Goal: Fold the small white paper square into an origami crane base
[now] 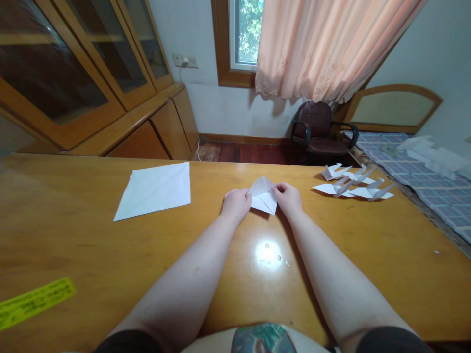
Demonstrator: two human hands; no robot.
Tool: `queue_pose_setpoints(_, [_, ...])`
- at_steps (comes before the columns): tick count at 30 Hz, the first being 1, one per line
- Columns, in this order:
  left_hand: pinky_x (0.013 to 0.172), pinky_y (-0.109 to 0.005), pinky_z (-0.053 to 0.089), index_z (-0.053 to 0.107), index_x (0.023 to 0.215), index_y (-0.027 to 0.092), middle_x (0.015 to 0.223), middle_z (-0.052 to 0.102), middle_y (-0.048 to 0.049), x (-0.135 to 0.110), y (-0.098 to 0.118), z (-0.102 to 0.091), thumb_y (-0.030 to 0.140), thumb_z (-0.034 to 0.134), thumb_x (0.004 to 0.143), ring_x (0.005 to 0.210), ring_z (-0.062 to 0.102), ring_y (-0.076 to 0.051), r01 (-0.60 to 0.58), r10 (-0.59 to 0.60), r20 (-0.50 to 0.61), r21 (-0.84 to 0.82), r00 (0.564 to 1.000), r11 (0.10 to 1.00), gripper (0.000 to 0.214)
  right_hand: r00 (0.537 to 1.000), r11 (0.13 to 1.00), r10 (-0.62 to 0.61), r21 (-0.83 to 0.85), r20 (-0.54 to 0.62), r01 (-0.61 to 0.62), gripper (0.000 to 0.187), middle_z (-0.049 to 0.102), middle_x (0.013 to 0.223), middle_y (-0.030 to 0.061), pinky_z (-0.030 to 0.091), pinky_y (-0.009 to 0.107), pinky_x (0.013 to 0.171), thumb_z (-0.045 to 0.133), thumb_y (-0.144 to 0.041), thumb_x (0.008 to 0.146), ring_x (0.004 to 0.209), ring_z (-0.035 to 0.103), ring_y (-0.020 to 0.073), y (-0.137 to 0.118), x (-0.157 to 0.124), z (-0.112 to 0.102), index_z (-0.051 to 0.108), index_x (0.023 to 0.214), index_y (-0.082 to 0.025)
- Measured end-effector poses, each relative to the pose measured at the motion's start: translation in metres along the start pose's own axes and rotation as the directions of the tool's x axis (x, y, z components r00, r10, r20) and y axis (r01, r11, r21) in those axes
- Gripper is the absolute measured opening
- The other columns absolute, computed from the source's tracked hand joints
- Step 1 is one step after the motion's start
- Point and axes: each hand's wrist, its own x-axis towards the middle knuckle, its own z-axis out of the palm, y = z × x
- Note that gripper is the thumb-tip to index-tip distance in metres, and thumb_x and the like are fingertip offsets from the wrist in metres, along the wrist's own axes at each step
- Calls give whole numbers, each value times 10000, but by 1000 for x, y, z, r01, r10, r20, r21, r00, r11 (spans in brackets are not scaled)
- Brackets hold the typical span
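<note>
A small folded piece of white paper (263, 198) is held up between my two hands near the middle of the table, with creases and a raised flap pointing away from me. My left hand (237, 202) pinches its left edge between thumb and fingers. On the opposite side, my right hand (288, 197) is closed on the right corner. Several white folded paper cranes (353, 182) stand grouped on the table to the right of my right hand. Off to the left lies a flat stack or sheet of white paper (156, 192).
The wooden table (154, 255) carries a yellow label (35, 301) at its left front. Beyond its far edge are a wooden cabinet (147, 132), a brown armchair (318, 127) and a curtain (324, 49). A bed with a checked cover (415, 171) stands at the right.
</note>
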Motion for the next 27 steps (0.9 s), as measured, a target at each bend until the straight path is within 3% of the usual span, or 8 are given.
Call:
queue_pose_setpoints(9, [780, -311, 452, 722, 933, 229, 887, 727, -73, 1, -2, 3, 307, 446, 905, 868, 641, -228, -14, 14, 1, -6, 1000, 1000, 288, 994, 999, -31, 34, 105, 27, 214, 683, 698, 10, 412, 268, 603, 592, -359, 723, 662, 581, 175, -3, -2, -1, 728, 778, -203])
queue_pose_setpoints(22, [801, -295, 437, 720, 965, 225, 932, 734, -67, 4, -3, 2, 308, 445, 915, 893, 641, -216, 57, -55, 63, -37, 996, 998, 292, 994, 999, 41, -8, 101, -40, 232, 656, 693, 11, 344, 262, 594, 574, -380, 772, 673, 554, 163, -2, 0, 1, 700, 760, -186])
queue_pose_setpoints(24, [794, -293, 434, 720, 957, 224, 924, 733, -66, 4, -3, 2, 304, 449, 912, 886, 639, -215, 57, -54, 59, -46, 997, 997, 286, 996, 999, 43, -3, 73, -43, 219, 666, 747, 21, 361, 268, 622, 583, -374, 766, 700, 560, 170, -2, 0, 0, 691, 808, -188])
queue_pose_setpoints(27, [782, -300, 429, 718, 951, 224, 922, 734, -65, 3, -4, 4, 298, 445, 911, 871, 638, -218, 48, -46, 41, -54, 998, 997, 285, 996, 997, -21, -73, -89, 14, 229, 665, 868, 50, 369, 283, 664, 624, -319, 723, 760, 553, 187, -2, 0, -2, 653, 902, -179])
